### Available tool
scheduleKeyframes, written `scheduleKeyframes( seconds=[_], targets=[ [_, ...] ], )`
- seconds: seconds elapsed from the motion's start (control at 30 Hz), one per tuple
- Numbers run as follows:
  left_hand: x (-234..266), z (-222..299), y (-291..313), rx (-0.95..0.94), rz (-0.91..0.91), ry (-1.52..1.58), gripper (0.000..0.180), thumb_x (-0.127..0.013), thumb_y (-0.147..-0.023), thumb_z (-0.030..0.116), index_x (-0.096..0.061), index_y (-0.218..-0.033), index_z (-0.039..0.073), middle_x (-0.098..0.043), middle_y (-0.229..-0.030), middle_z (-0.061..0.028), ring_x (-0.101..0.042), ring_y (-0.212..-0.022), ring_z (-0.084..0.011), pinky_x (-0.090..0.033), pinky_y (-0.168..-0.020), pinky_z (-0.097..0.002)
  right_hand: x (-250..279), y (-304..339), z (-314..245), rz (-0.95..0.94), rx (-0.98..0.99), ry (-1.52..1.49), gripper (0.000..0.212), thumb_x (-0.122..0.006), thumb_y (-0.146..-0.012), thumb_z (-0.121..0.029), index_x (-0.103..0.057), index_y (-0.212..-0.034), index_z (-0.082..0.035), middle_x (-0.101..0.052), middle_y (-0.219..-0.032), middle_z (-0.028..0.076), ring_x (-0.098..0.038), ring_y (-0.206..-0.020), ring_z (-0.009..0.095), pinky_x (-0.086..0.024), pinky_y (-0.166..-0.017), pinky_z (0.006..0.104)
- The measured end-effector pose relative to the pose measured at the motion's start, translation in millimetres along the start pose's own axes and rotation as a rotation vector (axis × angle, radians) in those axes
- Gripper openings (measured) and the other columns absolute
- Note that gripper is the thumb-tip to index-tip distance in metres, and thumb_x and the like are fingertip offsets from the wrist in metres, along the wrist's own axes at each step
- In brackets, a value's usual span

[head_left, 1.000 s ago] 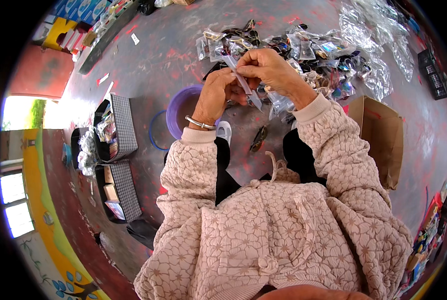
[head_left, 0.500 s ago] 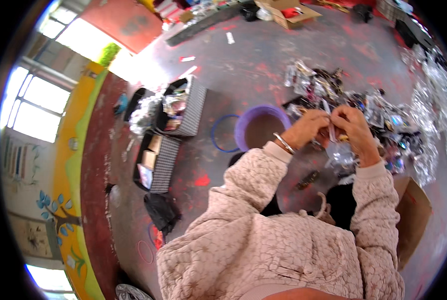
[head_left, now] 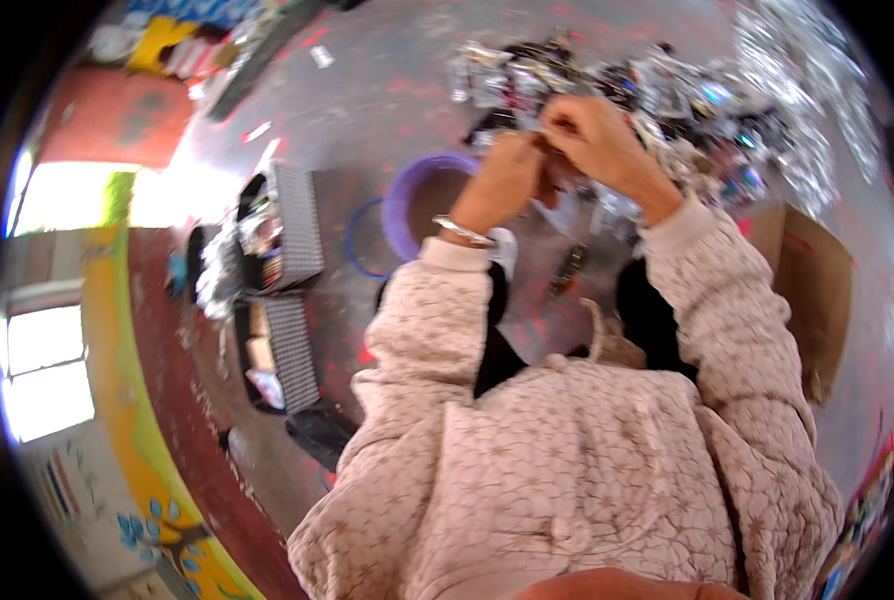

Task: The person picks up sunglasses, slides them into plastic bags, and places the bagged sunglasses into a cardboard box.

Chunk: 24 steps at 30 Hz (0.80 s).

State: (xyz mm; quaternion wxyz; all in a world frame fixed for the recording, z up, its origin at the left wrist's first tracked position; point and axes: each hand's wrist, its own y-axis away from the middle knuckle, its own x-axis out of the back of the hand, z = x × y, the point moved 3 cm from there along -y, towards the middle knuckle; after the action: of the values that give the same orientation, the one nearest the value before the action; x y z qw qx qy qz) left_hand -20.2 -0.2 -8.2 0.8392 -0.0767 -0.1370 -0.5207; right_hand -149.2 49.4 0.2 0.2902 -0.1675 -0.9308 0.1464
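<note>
My left hand (head_left: 508, 176), with a silver bangle at its wrist, and my right hand (head_left: 599, 142) meet over the near edge of a heap of small packaged trinkets (head_left: 657, 95). The fingers of both are closed in a pinch against each other. Whatever lies between the fingertips is hidden and blurred. Just below them a pale translucent piece of plastic (head_left: 563, 213) shows; I cannot tell whether it is held. To the left of my left hand stands a purple round tub (head_left: 401, 208). A small dark, brownish packet (head_left: 569, 268) lies on the floor below the hands.
Two checked boxes (head_left: 300, 225) with packets inside stand on the left, beside a blue hoop (head_left: 355, 240). Crumpled clear plastic wrap (head_left: 802, 110) spreads at the far right. A brown cardboard box or bag (head_left: 817, 300) stands by my right arm.
My view has tilted and turned, so the scene sits differently in the picture. Both hands stay together; the thin white strip seen between them earlier no longer shows.
</note>
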Motion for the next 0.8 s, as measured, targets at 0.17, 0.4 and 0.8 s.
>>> scheduleKeyframes(
  seconds=[0.17, 0.4, 0.8],
  targets=[
    [-3.3, 9.3, -2.9, 0.156, -0.005, 0.441, 0.028, -0.035, -0.091, 0.017, -0.054, -0.096, -0.003, -0.059, -0.081, -0.008, -0.058, -0.064, -0.0156, -0.049, -0.057, -0.0264, 11.9, 3.2, -7.8, -0.066, -0.286, -0.488, 0.013, -0.058, -0.077, -0.009, -0.06, -0.071, 0.003, -0.057, -0.059, 0.005, -0.054, -0.051, 0.011, -0.043, -0.048, 0.0243],
    [-0.8, 10.5, 1.1, 0.123, 0.06, 0.465, 0.028, -0.035, -0.091, 0.017, -0.056, -0.094, -0.001, -0.062, -0.082, -0.0086, -0.059, -0.064, -0.0129, -0.05, -0.055, -0.0237, 11.3, 3.2, -13.6, -0.026, -0.297, -0.522, 0.013, -0.058, -0.078, -0.008, -0.06, -0.074, 0.004, -0.055, -0.06, 0.002, -0.05, -0.053, 0.007, -0.04, -0.048, 0.0207],
    [0.3, 8.4, -5.4, 0.0, 0.267, 0.06, 0.024, -0.038, -0.087, 0.01, -0.058, -0.077, 0.001, -0.058, -0.064, -0.0034, -0.052, -0.052, -0.009, -0.041, -0.046, -0.0214, 8.6, 4.4, -8.8, -0.021, -0.311, -0.659, 0.013, -0.055, -0.075, -0.01, -0.058, -0.071, 0.002, -0.055, -0.058, 0.002, -0.048, -0.052, 0.007, -0.036, -0.045, 0.0217]
  ],
)
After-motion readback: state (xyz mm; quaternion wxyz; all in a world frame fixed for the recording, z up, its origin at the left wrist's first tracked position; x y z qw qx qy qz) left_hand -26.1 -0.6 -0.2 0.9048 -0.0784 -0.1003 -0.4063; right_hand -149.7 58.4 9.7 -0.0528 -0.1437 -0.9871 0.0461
